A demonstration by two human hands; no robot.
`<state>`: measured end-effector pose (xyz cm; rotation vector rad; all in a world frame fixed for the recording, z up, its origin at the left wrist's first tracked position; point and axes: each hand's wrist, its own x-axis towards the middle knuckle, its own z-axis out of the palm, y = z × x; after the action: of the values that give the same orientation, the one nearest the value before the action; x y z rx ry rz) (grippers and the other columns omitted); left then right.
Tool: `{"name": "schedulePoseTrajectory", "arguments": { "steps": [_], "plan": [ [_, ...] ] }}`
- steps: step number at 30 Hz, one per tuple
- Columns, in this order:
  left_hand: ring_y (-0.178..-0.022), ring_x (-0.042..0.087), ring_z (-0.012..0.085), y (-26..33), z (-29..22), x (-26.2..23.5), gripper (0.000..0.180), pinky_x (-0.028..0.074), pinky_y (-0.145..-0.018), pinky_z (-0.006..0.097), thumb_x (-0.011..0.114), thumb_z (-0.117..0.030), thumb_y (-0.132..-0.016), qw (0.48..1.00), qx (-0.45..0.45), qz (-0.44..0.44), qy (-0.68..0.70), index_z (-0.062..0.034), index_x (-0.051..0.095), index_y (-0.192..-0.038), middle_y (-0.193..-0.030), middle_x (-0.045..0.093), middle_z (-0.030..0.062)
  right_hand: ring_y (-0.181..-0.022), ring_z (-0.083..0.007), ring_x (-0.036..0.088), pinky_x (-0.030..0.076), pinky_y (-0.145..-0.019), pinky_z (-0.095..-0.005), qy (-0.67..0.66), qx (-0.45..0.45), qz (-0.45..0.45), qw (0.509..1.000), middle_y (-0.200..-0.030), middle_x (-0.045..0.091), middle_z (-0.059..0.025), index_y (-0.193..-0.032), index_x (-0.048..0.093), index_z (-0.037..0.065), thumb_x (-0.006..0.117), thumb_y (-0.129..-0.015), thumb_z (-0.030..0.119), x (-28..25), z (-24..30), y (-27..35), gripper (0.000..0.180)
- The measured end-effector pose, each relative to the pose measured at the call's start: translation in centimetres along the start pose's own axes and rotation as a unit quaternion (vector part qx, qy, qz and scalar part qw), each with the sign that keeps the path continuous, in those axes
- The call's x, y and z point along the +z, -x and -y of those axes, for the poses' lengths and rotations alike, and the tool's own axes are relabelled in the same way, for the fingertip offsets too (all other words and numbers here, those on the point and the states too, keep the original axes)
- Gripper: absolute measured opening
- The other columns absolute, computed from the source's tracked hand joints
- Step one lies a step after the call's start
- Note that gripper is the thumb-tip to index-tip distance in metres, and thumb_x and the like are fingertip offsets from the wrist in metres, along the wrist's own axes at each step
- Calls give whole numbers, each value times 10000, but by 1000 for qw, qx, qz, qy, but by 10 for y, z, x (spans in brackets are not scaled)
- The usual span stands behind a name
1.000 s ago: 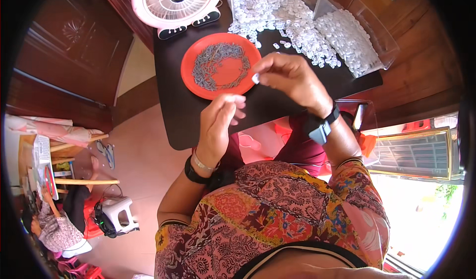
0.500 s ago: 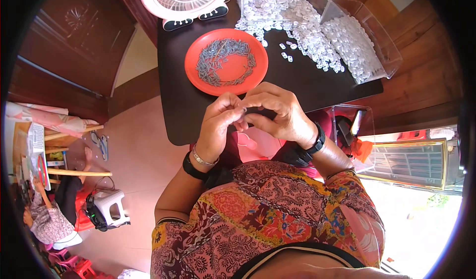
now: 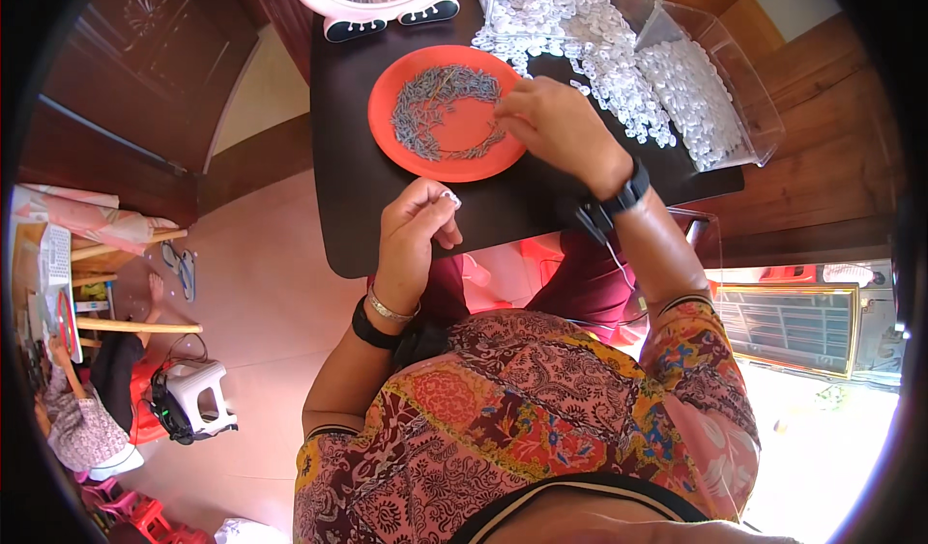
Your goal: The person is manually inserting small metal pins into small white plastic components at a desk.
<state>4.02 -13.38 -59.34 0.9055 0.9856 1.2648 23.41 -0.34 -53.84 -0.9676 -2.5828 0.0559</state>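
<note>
The left hand (image 3: 416,220), at the centre of the frame, pinches one white clip (image 3: 451,199) between thumb and fingers, just below the plate (image 3: 380,109). The right hand (image 3: 561,128) is above the plate's right side, fingers drawn in narrow and pointing down toward the pins (image 3: 416,133); whether a pin is between them I cannot tell.

For such small pieces, a light pinch right at the fingertips should serve best: firm enough that the clip does not turn, with its outer end left uncovered. On the right, a thin spot in the ring of pins is easier to pick from than the dense left side, where several could come up together. A steady wrist near the rim should help avoid knocking pins about.

The pins look like dull grey metal, slim and straight, strewn in a rough ring over the smooth, round, orange-red plate. The clips look like hard, whitish plastic with rounded ends; the loose clips (image 3: 623,85) spread in a bright heap at the upper right. Beside them stands a see-through box (image 3: 764,133) with thin, glossy walls, filled with more. The bench (image 3: 353,206) has a dark, matt top with rounded corners.
</note>
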Motion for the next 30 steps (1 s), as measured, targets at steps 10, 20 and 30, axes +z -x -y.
{"name": "schedulePoseTrajectory", "arguments": {
  "steps": [10, 20, 30],
  "plan": [
    [-576, 550, 109, -1, 4, -2, 144, 413, -530, 219, 527, -135, -904, 1000, 12, -3, 3, -8, 591, -887, -664, 540, 14, -766, -306, 617, 497, -671, -425, 109, -2, 110, 988, -809, 626, -104, -803, 639, 70, 588, -769, 188, 33, -11, -31, 133],
    [-569, 552, 115, -2, 5, -3, 140, 417, -526, 222, 518, -130, -903, 999, 10, -12, 31, -8, 583, -881, -665, 539, 20, -749, -269, 652, 521, -687, -357, -220, 71, 18, 973, -809, 668, -128, -948, 633, -8, 576, -809, 96, 29, 0, -36, 183],
    [-572, 550, 114, -1, 5, -1, 136, 424, -527, 225, 511, -129, -909, 999, 28, -17, 15, -14, 571, -868, -674, 530, 17, -689, -72, 579, 484, -638, -232, -455, 205, 98, 861, -763, 643, -31, -919, 646, -7, 615, -873, 79, 17, -1, -22, 102]
  ]
}}
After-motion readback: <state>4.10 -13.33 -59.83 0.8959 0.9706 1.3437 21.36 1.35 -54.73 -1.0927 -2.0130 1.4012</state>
